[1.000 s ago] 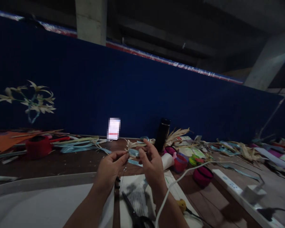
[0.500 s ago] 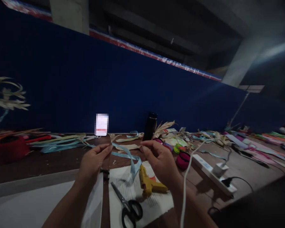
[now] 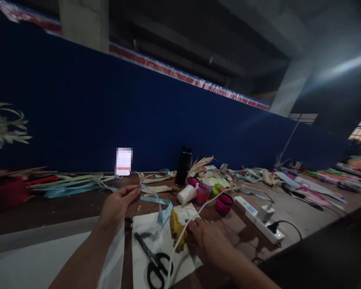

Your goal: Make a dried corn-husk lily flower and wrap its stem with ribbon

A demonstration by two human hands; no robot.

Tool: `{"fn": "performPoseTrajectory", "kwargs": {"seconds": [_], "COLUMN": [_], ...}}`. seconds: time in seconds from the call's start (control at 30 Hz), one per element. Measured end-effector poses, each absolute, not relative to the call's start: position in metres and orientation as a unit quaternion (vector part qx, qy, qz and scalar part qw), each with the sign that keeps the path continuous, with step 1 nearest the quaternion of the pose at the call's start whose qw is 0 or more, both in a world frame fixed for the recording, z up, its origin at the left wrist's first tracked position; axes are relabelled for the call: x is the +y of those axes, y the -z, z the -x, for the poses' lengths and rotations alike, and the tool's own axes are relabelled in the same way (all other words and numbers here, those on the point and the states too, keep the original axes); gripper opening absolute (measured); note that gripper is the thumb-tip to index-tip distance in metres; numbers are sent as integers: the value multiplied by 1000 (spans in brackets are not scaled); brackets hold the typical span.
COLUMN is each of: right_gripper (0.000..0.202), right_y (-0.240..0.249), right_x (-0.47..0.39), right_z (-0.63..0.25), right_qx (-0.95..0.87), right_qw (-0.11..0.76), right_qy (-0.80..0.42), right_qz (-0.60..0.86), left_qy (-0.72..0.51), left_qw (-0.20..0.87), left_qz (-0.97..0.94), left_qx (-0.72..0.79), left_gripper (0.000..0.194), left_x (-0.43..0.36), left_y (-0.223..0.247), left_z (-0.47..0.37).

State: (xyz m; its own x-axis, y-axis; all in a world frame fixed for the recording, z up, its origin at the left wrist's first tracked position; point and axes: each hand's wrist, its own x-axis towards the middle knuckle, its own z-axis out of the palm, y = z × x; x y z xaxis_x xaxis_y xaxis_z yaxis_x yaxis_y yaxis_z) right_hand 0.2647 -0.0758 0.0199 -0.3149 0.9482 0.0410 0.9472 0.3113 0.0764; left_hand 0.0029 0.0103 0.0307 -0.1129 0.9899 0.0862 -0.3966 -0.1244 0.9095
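My left hand [image 3: 117, 202] pinches the end of a light blue ribbon [image 3: 161, 208] between thumb and fingertips; a thin stem hangs below the fingers. The ribbon curls to the right over the table and its loose end reaches the printed sheet [image 3: 144, 265]. On that sheet lies a yellow glue gun [image 3: 177, 228], and my right hand [image 3: 206, 237] is closed around its handle side. Black-handled scissors [image 3: 158, 263] rest on the sheet, in front of the glue gun. A white cord [image 3: 185, 230] passes over the gun.
A black bottle [image 3: 184, 165] and a lit phone [image 3: 124, 162] stand by the blue partition. Behind my right hand are a white roll [image 3: 186, 194] and a pink roll [image 3: 224, 204]. A power strip [image 3: 258, 220] lies at the right, a white tray [image 3: 48, 257] at the left.
My right hand has moved down from beside the ribbon to the glue gun and taken hold of it. The white roll has come into view. My left hand keeps its pinch.
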Motion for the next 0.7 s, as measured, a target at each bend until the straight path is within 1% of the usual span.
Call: {"fn": "performPoseTrajectory", "kwargs": {"seconds": [0.1,0.2,0.33,0.43,0.5,0.6,0.7], "right_gripper": [56,49,36,42,44,37,22], "right_y": [-7,-1,-12,-25,-29,-26,-17], "right_x": [-66,-61,-62,-69,-74,-79,-77], "right_z": [-265,-266,-266,-271,-275,-275,-262], "right_qx": [822,824,807,799,782,758,708], "right_qw": [1,-28,-79,-128,-200,-349,-519], "right_qy": [-38,-32,1,18,23,48,146], "right_qz": [-568,-565,-585,-588,-590,-549,-456], "left_qy": [-647,-648,-645,-642,-641,-644,-643], "left_qw": [538,542,535,531,527,515,516], "left_qz": [-383,-378,-396,-400,-405,-413,-408], "left_qx": [380,379,376,381,385,386,392], "left_gripper": [32,30,30,30,31,31,31], "left_x": [10,9,8,9,9,9,8], "left_y": [-33,-35,-34,-32,-31,-31,-31], "left_z": [-3,-3,-1,0,0,-1,-3]}}
